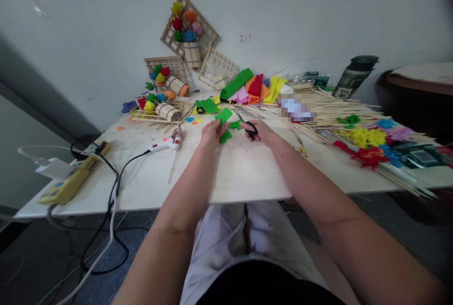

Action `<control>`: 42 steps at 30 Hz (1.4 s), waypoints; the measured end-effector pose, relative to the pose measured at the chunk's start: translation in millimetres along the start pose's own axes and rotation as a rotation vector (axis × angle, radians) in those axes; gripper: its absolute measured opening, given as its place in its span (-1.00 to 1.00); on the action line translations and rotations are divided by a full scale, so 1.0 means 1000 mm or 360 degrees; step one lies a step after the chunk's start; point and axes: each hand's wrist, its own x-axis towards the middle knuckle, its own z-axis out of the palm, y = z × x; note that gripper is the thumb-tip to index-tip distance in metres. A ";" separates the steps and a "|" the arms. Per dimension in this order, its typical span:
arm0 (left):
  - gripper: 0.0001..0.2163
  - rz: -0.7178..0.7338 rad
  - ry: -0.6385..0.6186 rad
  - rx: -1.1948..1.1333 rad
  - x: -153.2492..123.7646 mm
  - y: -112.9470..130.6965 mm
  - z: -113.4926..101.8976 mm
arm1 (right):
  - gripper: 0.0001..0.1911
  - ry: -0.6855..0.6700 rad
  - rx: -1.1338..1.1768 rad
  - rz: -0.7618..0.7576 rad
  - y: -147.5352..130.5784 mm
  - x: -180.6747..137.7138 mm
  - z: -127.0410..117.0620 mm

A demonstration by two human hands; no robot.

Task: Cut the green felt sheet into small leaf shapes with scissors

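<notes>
My left hand [211,132] is closed on a small piece of green felt [223,115], which sticks up past the fingertips. In my right hand [260,132] are scissors [251,129] with black handles, their blades pointing away to the upper left, apart from the held piece. Two more green scraps lie close by: one green scrap [235,124] between the hands and another green scrap [225,137] beside the left fingers. Farther back, a larger green sheet [208,105] rests on the table with a black round object on it.
On the left lie a glue gun [174,139] and a yellow power strip [74,173] with trailing cables. Stick lattices with felt flowers [191,26] lean on the wall. Felt rolls [237,84], wooden sticks [329,111], bright flower pieces [368,139] and a bottle [356,77] stand right.
</notes>
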 end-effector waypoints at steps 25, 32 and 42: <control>-0.88 0.0006 0.0005 -0.0062 0.000 -0.008 0.004 | -0.65 -0.0145 -0.0259 -0.0055 0.006 0.000 0.012; -0.87 0.0004 -0.0019 -0.0102 0.000 -0.009 0.006 | -0.66 -0.0136 -0.0195 -0.0045 0.008 0.003 0.014; -0.89 0.0000 -0.0035 -0.0139 0.002 -0.010 0.004 | -0.70 -0.0084 -0.0094 -0.0034 0.011 0.006 0.015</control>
